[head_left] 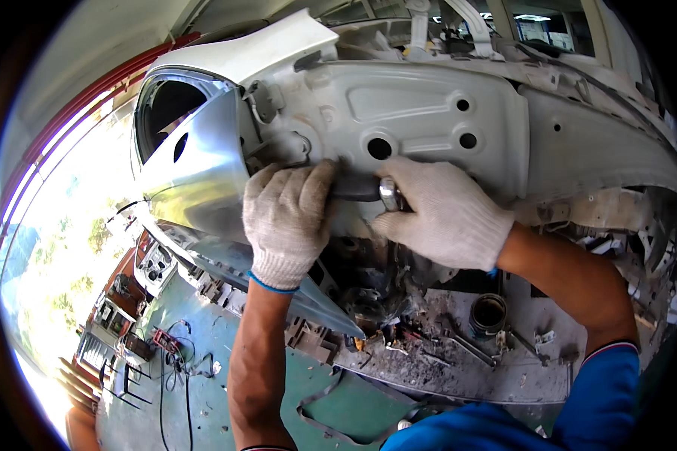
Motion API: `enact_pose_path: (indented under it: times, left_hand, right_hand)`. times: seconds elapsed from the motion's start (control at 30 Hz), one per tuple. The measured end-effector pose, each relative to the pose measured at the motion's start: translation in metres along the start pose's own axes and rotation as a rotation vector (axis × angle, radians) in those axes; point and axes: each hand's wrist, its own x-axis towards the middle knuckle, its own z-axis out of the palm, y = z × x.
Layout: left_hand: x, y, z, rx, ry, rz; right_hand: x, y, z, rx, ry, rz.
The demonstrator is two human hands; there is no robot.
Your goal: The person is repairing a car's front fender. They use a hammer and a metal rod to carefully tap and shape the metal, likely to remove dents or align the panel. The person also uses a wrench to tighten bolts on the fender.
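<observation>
You hold a dark tool (355,188) in both hands, and it lies sideways in front of the low left part of the gray car panel (429,113). Your left hand (284,218), in a dirty white glove, has its fingers curled around the tool's dark end, just by the gray car panel's left side. Your right hand (447,214), in a white glove too, is in front of the gray car panel's bottom edge, with its fingers bent around the shiny metal end (388,194). Left of the gray car panel is a silver car part (210,161). Below the gray car panel, a messy tabletop (519,376) has a round can (485,332) and a long wrench (470,346) on it.
</observation>
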Motion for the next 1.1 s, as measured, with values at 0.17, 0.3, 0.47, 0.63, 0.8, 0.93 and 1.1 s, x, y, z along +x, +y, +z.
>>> enact_pose_path:
  times: [0.17, 0.3, 0.47, 0.63, 0.8, 0.93, 1.1]
  left_hand:
    - [-0.005, -0.006, 0.003, -0.032, -0.015, -0.033]
    - [0.000, -0.004, -0.005, -0.048, -0.040, -0.028]
    - [0.000, -0.003, -0.003, -0.081, -0.054, -0.023]
    - [0.001, -0.003, -0.005, -0.079, -0.099, -0.074]
    - [0.006, -0.001, -0.013, -0.119, -0.148, -0.032]
    - [0.002, -0.014, -0.007, -0.095, -0.110, 0.016]
    - [0.000, -0.017, 0.001, -0.029, 0.040, 0.032]
  right_hand:
    - [-0.005, -0.016, 0.011, 1.060, -0.048, 0.409]
    - [-0.004, -0.010, 0.007, -0.540, 0.105, -0.146]
    - [-0.006, -0.013, 0.006, 0.904, -0.127, 0.324]
    - [0.001, 0.000, 0.007, 0.099, 0.054, -0.078]
    - [-0.003, -0.003, 0.005, 0.161, 0.074, -0.034]
    - [-0.005, -0.020, 0.012, 0.941, 0.021, 0.375]
    - [0.010, -0.012, 0.026, 0.563, 0.286, 0.084]
